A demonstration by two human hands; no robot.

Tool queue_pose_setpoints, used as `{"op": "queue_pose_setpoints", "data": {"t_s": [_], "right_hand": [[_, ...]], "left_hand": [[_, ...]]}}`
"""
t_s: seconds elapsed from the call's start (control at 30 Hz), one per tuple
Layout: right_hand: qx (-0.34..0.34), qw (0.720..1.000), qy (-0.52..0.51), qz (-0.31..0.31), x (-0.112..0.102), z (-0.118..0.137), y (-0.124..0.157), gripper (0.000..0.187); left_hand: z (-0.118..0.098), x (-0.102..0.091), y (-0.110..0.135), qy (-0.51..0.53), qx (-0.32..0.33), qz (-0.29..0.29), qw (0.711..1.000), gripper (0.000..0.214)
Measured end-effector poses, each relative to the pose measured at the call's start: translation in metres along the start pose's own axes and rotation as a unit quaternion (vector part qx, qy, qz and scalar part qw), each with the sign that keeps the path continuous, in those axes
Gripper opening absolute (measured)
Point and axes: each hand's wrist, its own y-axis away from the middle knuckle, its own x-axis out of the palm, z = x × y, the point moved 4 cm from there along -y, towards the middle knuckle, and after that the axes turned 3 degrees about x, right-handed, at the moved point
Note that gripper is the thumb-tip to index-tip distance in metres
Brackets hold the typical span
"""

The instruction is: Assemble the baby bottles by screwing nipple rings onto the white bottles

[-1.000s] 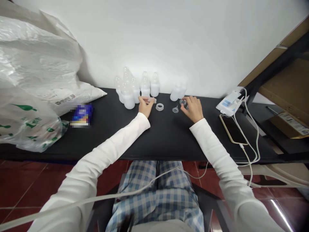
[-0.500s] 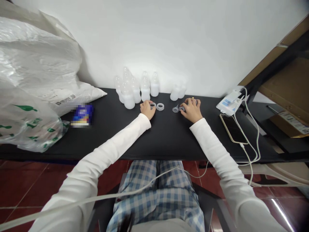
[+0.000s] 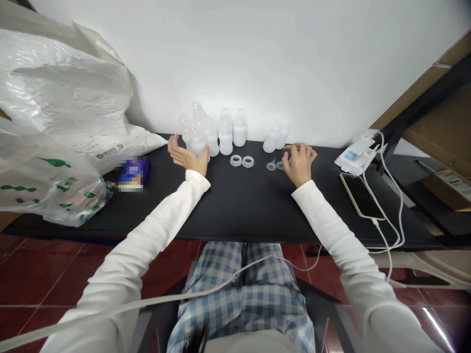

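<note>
A cluster of white baby bottles with clear domed caps (image 3: pixel 225 139) stands near the wall. My left hand (image 3: pixel 189 158) is at the front of this cluster, thumb and fingers spread to either side of the nearest bottle (image 3: pixel 198 139); firm contact cannot be made out. Two translucent screw rings (image 3: pixel 242 161) lie side by side in front of the bottles. To their right are clear bottle nipples (image 3: pixel 271 165), one beside the thumb of my right hand (image 3: pixel 299 162). That hand rests over the table with fingers bent and apart, partly hiding whatever lies behind it.
Two small white bottle bodies (image 3: pixel 274 139) stand by the wall. A large white plastic bag (image 3: pixel 69 98) and a blue packet (image 3: pixel 134 172) are on the left. On the right lie a plugged-in phone (image 3: pixel 361 196), a white box (image 3: pixel 355 156) and looping cables (image 3: pixel 399 211).
My left hand has let go of the screw ring and moved left to the bottle cluster, its fingers opening out. My right hand has stayed by the nipples, shifting only slightly.
</note>
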Motion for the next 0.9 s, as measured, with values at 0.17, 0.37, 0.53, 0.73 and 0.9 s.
{"op": "queue_pose_setpoints", "data": {"t_s": [0.17,0.37,0.53,0.73,0.9], "right_hand": [[-0.011,0.999,-0.031,-0.012,0.002,0.007,0.003,0.03],[-0.004,0.998,-0.069,0.0,0.0,0.011,0.005,0.034],[-0.058,0.977,-0.206,-0.007,-0.001,0.015,0.011,0.047],[-0.104,0.951,-0.29,0.025,0.003,0.041,0.022,0.051],[-0.01,0.945,-0.322,0.049,0.006,0.054,0.025,0.047]], "left_hand": [[0.009,0.014,0.005,-0.008,-0.144,0.081,0.986,0.072],[-0.001,0.014,0.009,0.027,-0.036,0.112,0.993,0.058],[-0.024,0.023,0.031,0.0,0.255,0.254,0.933,0.053],[-0.036,0.029,0.052,0.003,0.351,0.342,0.872,0.038],[-0.046,0.026,0.057,0.035,0.343,0.342,0.874,0.033]]}}
